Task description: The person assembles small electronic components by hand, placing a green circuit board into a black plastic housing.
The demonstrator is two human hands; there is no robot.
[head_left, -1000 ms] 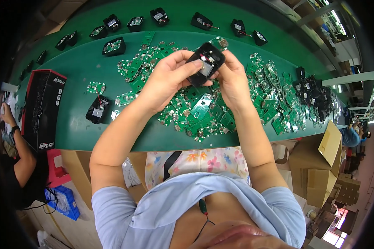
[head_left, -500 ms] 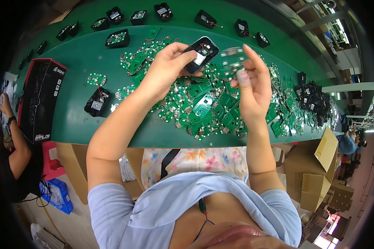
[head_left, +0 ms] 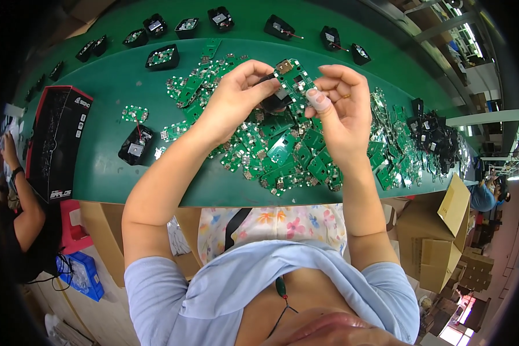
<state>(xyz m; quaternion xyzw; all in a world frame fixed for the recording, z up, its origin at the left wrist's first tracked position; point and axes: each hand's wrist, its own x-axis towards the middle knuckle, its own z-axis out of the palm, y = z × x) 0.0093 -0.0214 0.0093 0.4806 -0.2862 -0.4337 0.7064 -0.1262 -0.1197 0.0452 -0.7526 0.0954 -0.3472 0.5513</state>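
My left hand (head_left: 243, 92) grips a black plastic housing (head_left: 275, 100), its thumb pressed on the near inner side. Pinched between thumb and fingers of my right hand (head_left: 341, 106) is a green circuit board (head_left: 294, 79) with a metal connector at its upper end. The board stands tilted over the housing and hides much of it; whether the two touch I cannot tell. A wrapping covers my right thumb tip. Under both hands spreads a heap of loose green circuit boards (head_left: 282, 147).
A black housing (head_left: 136, 145) wired to a board (head_left: 135, 113) lies left. Several housings, among them one with a board inside (head_left: 162, 56), line the far side. A black box (head_left: 56, 144) stands at the left edge. Black parts (head_left: 435, 141) are piled right. Another person's arm (head_left: 23, 190) shows far left.
My right hand has moved left, bringing the circuit board from beside the housing to over it. My left hand still holds the housing in nearly the same place.
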